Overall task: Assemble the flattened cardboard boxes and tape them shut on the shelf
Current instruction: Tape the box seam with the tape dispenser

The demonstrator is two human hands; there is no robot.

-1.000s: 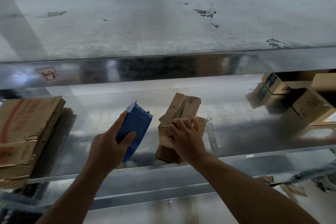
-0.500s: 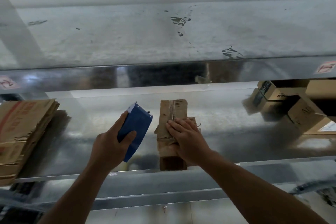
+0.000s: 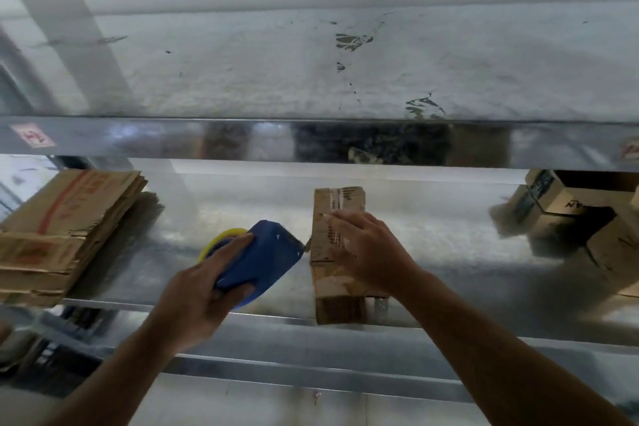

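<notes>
1. Head view: the box (image 3: 337,204) stands on the shelf (image 3: 449,242) by its front edge. The right hand (image 3: 366,247) presses its top with straight fingers (image 3: 340,222).
2. The left hand (image 3: 204,290) grips the dispenser (image 3: 262,258), whose toothed edge sits just beside the box.
3. This looks like the taping step. Next, the tape needs sticking down and drawing along the seam.
4. The seam is hidden under the hand, and tape contact is unclear. The flat stack (image 3: 58,228) is cut off at left.
</notes>
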